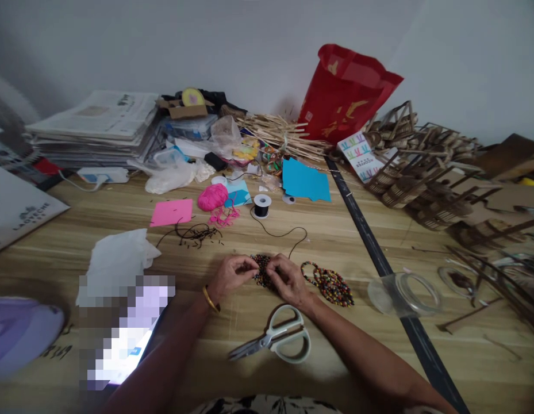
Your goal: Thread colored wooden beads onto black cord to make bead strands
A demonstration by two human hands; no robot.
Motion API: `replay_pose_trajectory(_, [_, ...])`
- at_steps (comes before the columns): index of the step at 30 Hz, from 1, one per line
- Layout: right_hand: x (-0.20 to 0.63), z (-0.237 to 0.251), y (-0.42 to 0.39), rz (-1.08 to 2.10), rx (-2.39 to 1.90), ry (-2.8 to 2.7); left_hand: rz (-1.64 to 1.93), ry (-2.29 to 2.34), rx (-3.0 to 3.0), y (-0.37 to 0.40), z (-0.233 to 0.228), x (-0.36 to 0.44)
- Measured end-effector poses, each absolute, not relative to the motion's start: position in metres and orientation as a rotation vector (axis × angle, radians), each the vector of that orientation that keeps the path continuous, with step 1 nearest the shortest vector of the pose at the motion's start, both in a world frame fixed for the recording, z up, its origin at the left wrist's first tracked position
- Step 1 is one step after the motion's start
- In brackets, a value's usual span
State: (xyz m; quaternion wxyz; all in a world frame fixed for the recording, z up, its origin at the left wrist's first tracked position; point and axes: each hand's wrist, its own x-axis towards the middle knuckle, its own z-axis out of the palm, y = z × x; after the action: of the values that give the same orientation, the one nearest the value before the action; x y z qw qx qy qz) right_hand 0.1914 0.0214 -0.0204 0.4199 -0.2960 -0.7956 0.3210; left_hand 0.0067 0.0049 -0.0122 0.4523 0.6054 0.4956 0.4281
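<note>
A cluster of small multicoloured beads (261,277) lies on the table between my hands. My left hand (234,272), with a gold bangle at the wrist, is closed in a pinch on the cluster's left side. From the other side my right hand (289,277) pinches it, fingertips curled in and partly hidden. Black cord (284,234) runs from a spool (262,207) to just behind my right hand. A coiled string of similar beads (333,284) rests right of that hand. White-handled scissors (277,339) lie nearer my body, blades pointing left.
Black cord clippings (198,234), a pink card (172,213) and pink yarn (212,197) lie beyond my hands. A lit phone (137,333) is by my left forearm. At right are a clear tape roll (417,294) and small woven baskets (404,190).
</note>
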Motion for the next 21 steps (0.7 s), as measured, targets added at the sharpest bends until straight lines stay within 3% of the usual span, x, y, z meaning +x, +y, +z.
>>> replay_pose_trajectory(21, [0.1897, -0.0180, 0.0217, 0.781, -0.709, -2.040, 1.045, 1.166, 1.346, 0.0050, -0.0068, 0.0061])
